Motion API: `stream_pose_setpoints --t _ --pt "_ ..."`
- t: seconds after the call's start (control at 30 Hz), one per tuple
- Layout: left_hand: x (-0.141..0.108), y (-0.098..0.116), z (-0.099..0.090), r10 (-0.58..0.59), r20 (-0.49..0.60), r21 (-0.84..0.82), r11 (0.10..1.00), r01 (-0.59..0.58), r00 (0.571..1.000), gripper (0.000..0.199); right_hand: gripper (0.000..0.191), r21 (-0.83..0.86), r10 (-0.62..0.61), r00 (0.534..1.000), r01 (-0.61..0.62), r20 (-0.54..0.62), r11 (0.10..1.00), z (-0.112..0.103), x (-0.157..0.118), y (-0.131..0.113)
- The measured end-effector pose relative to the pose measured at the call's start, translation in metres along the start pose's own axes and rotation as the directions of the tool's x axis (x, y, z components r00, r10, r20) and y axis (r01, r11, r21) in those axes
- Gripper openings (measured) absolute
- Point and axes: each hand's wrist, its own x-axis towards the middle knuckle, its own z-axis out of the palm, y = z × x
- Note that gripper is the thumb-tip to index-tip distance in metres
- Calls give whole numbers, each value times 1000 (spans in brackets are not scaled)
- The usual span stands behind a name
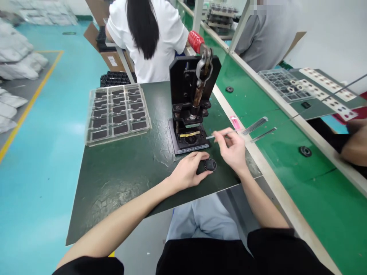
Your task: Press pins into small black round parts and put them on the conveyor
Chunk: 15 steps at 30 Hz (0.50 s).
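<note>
My left hand (190,170) rests on the dark green table, thumb and fingers curved around a small round black part (210,164) at their tips. My right hand (231,148) pinches a thin grey strip (210,137), whose tip points left at the base of the press. The black hand press (190,110) with a red handle (196,41) stands just beyond both hands. A yellow strip (189,134) lies across its lower fixture. More thin grey strips (255,126) lie to the right of my right hand.
A clear tray (118,112) of black parts sits at the table's left. The green conveyor (315,183) on the right carries loose black round parts (305,151). A pink item (235,123) lies near its edge. One person (146,34) sits ahead, others at the right.
</note>
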Motion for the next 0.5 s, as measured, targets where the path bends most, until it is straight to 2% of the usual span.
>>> stream_pose_setpoints --t 0.1,0.2,0.37,0.5 --pt "-1 0 -1 -25 -16 -44 999 24 1000 50 25 -115 33 999 -31 17 993 -19 -35 -2" --pt "-1 2 -2 -16 -22 -40 999 15 1000 49 22 -224 -21 999 13 -32 975 -26 -57 -3" --pt "1 3 -4 -21 -34 -30 999 20 999 50 22 -296 -179 977 205 113 933 -20 -52 -5" --pt "2 4 -5 -24 -19 -19 1000 24 1000 52 23 -303 -196 968 236 158 923 -20 -47 -4"
